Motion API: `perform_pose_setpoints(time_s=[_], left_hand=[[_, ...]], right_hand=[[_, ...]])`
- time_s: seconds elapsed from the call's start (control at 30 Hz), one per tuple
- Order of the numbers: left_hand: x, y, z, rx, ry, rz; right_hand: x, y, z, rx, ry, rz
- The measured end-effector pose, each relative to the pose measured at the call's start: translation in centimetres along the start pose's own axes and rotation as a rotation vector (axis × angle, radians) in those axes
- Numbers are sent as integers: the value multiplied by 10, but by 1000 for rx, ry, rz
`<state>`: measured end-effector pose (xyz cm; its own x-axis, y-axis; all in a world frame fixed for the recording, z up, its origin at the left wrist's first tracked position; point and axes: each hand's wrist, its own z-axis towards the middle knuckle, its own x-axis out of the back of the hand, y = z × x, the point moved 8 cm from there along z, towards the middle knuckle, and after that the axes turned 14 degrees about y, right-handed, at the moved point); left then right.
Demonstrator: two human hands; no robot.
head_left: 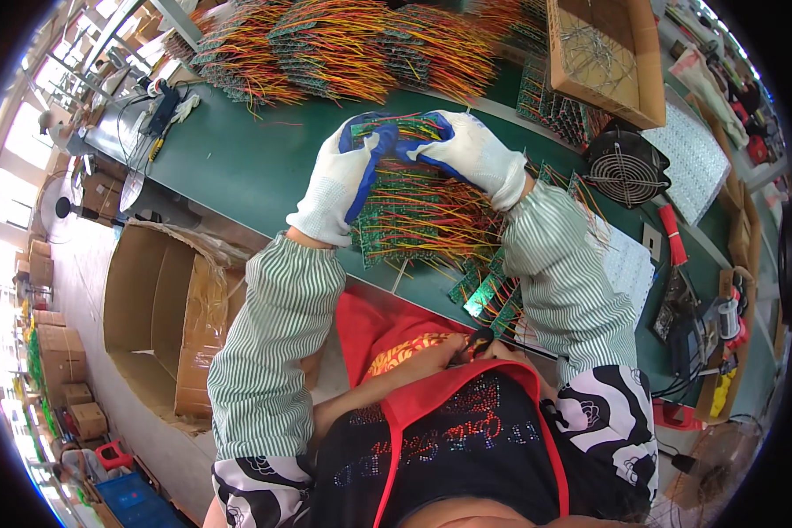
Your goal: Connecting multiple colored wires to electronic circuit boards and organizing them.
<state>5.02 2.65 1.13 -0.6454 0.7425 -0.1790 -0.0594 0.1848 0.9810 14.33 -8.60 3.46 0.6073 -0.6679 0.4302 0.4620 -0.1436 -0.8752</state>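
Both of my hands wear white knit gloves with blue coated palms. Between them, above the green workbench (229, 176), is a green circuit board (407, 128) with red and yellow wires. My left hand (350, 167) closes on its left end, and my right hand (466, 151) grips the right end with bent fingers. Just below the hands lies a stack of wired circuit boards (400, 220), its wires fanning to the right. A few loose boards (484, 295) lie near the bench edge by my right sleeve.
Large heaps of wired boards (326, 53) line the far side. A cardboard tray of thin wires (603, 48) stands at the far right, above a black fan (627, 169). Red-handled tool (673, 236) lies farther right. An open cardboard box (163, 317) stands left of the bench.
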Motion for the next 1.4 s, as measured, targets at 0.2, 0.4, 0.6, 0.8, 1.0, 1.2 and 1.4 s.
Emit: perform_pose_setpoints(time_s=[0.2,0.4,0.6,0.8,1.0,1.2,1.4], left_hand=[[1,-4,0,-77,110,42],[-2,17,1,-309,246,306],[-6,34,7,-305,182,274],[-9,49,-5,-107,136,115],[-29,48,-17,-1,-23,-203],[-39,53,-32,-60,-252,-156],[-23,17,-25,86,-210,-79]], right_hand=[[2,-23,-13,135,243,-371],[6,-26,-12,117,305,-418],[12,-11,1,63,218,34],[10,15,-10,-119,64,650],[-12,6,-30,-245,-240,400],[-5,-19,-35,-66,-157,262],[-14,12,-35,84,-42,-33]])
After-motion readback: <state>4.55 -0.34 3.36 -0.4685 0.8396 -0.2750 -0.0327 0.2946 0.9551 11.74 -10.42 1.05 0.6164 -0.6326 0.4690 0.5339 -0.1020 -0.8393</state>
